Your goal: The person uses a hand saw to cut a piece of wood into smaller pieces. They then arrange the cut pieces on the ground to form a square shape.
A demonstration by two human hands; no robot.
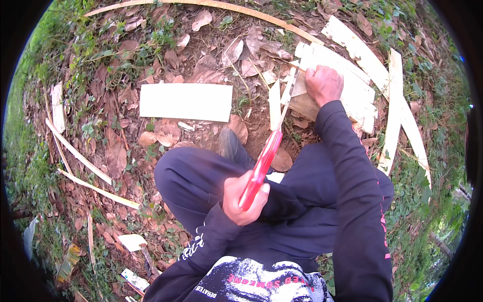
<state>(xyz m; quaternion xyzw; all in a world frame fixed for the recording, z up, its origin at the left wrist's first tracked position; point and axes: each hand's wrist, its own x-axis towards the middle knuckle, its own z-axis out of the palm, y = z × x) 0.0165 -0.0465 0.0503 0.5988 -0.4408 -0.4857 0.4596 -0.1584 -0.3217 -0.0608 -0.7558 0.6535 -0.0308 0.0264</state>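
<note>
My left hand is wrapped round the red handle of a hand saw. Its narrow blade points away from me and lies along the left end of a pale wooden board. With fingers curled, my right hand bears down on that board near its left end. Other flat pieces seem stacked under or against the board, though where one stops and another starts is hard to tell. Just left of the blade, a narrow pale strip of wood stands out from the soil.
A white rectangular board lies on leaf-strewn ground at the left. Long pale strips lie at the right, with thinner strips far left. A long curved strip crosses the far side. My bent legs are close below the saw.
</note>
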